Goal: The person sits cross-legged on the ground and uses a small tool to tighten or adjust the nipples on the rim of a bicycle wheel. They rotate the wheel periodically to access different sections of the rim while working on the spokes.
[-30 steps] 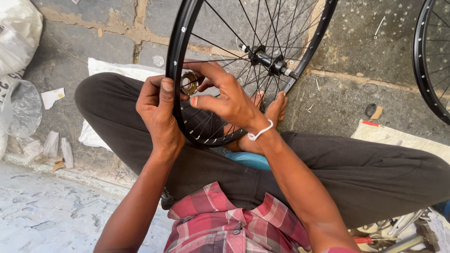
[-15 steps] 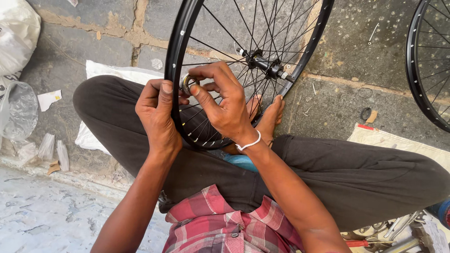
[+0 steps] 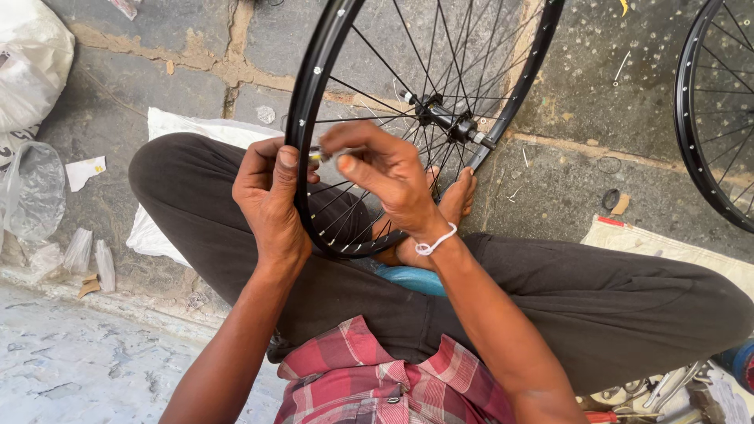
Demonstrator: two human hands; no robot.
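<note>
A black bicycle wheel rim [image 3: 312, 78] with thin spokes and a central hub [image 3: 446, 119] stands upright between my crossed legs. My left hand [image 3: 267, 196] grips the rim from the outside, thumb up against its edge. My right hand [image 3: 385, 173] reaches between the spokes on the inner side, its fingertips pinching a small metal spoke nipple [image 3: 320, 154] at the rim. A white band circles my right wrist. My bare foot [image 3: 455, 204] shows behind the spokes.
A second black spoked wheel [image 3: 719, 118] lies at the right edge. White cloth [image 3: 181, 126] lies under my left knee, plastic bags [image 3: 31, 188] at the left. Small parts lie on the stone floor [image 3: 613, 200]. Metal tools [image 3: 667, 389] sit at the bottom right.
My right hand has shifted slightly along the rim and its fingers now pinch the nipple closer to the rim edge. The left hand keeps its hold.
</note>
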